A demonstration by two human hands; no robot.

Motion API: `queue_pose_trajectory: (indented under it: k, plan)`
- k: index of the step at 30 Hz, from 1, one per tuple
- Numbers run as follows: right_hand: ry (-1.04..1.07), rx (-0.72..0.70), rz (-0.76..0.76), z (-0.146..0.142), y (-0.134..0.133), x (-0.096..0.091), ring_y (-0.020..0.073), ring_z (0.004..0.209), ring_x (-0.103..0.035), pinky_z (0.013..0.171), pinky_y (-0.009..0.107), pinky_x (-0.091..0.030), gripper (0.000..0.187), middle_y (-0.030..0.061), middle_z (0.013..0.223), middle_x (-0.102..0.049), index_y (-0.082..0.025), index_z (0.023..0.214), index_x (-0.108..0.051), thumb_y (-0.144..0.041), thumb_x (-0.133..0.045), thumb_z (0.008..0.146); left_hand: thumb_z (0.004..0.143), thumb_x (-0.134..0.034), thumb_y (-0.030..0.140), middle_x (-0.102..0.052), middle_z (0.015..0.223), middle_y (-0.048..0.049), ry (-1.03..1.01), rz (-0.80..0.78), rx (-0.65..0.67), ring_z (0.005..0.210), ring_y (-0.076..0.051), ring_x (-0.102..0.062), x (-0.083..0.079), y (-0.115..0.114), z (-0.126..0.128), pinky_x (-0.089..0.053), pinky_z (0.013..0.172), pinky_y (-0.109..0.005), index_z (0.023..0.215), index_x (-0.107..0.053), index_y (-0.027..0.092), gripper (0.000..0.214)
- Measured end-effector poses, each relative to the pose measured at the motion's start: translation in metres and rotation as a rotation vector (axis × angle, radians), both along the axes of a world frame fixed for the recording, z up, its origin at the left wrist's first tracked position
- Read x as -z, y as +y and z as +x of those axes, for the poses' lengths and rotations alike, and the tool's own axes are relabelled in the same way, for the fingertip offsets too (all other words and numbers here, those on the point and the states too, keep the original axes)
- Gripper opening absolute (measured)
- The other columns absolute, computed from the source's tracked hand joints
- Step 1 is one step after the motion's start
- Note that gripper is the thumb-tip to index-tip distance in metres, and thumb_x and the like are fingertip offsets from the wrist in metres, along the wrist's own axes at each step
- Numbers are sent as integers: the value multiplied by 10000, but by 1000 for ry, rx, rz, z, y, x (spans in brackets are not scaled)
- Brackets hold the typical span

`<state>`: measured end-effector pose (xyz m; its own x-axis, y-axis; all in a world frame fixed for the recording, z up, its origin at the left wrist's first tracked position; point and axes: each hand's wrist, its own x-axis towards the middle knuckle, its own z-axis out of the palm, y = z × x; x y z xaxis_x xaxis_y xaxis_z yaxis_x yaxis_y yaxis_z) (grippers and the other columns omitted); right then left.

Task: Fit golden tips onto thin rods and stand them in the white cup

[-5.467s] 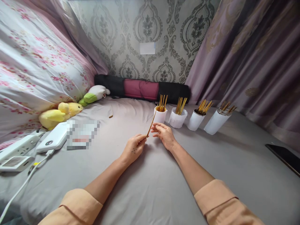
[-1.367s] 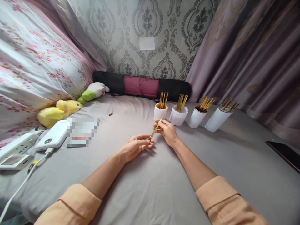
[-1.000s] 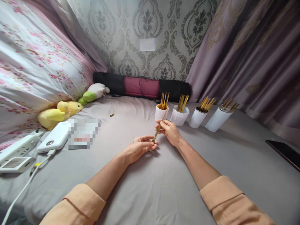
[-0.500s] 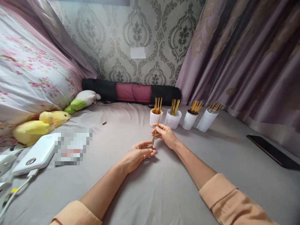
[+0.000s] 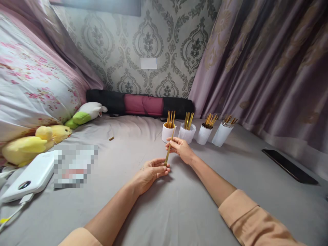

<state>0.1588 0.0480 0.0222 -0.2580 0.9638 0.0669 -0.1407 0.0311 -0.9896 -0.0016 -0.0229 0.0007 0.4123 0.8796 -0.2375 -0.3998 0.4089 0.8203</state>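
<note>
A thin golden stick (image 5: 168,153) slants upward between my two hands. My left hand (image 5: 153,171) pinches its lower end between thumb and fingers. Higher up, my right hand (image 5: 180,148) grips the same stick with closed fingertips. Just beyond the right hand stands a white-wrapped cup (image 5: 167,135) with several golden sticks upright in it. To its right are a second white cup (image 5: 187,134), a third white cup (image 5: 203,135) and a taller, tilted-looking white container (image 5: 221,136), each holding several similar sticks.
On the grey sheet at left lie a white power bank (image 5: 34,177) with a cable, a blurred packet (image 5: 75,167), and plush toys (image 5: 28,145). A small brown piece (image 5: 111,138) lies farther back. A black phone (image 5: 288,165) is at right. A black-and-maroon roll (image 5: 143,104) lines the wall.
The view has shifted slightly, so the scene sits a little lower and more to the left. Both hands keep hold of the golden stick in nearly the same pose.
</note>
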Motion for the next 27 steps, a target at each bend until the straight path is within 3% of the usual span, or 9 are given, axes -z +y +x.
queue_pose_trajectory:
  k: [13,21,27]
  plan:
    - [14,115,28,8,9,-18,108,623,-592,575,244,-485,237,21,715,-635,-162,861,-571,-292,-630,672,612,-684,77,-621,964,-139,13,-14,4,790,-161,-617,-1,0,1,-469,786,-287,975,-551,111,388]
    - [-23,176,64,14,18,-20,107,626,-604,563,228,-498,309,29,730,-641,-150,905,-559,-271,-664,641,621,-682,94,-608,1000,-151,8,-9,22,802,-157,-614,0,-1,0,-454,808,-281,993,-540,110,399]
    - [-21,218,95,16,19,-28,99,633,-603,554,218,-510,210,39,771,-643,-156,881,-567,-285,-590,717,624,-679,96,-597,1023,-160,1,1,30,830,-166,-609,2,0,-1,-451,812,-286,1003,-535,111,405]
